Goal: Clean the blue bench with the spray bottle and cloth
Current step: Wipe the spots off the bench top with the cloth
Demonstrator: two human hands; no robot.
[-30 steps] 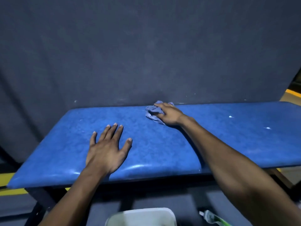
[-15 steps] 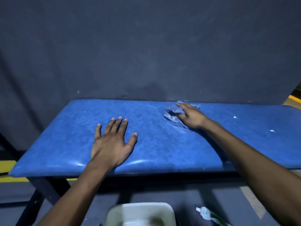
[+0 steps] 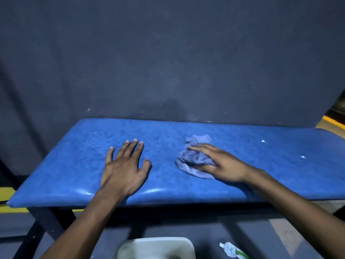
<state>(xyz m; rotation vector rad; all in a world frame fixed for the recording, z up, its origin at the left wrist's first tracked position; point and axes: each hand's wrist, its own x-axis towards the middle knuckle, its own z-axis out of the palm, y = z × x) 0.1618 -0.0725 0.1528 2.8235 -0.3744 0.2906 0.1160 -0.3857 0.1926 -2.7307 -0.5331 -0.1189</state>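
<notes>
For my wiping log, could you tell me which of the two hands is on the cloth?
The right hand: its fingers press the crumpled cloth onto the blue bench. The left hand lies flat on bare bench, apart from the cloth.

One blue bench (image 3: 280, 165), one cloth (image 3: 194, 159), two hands, left hand (image 3: 123, 171), right hand (image 3: 225, 165), one tub (image 3: 158, 245), one bottle (image 3: 231, 249)

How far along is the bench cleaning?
Done: unclear; a bottle lies on the floor, out of hand. In hand: right hand presses the cloth on the bench; left hand rests flat beside it. Left: white specks toward the right end.
</notes>
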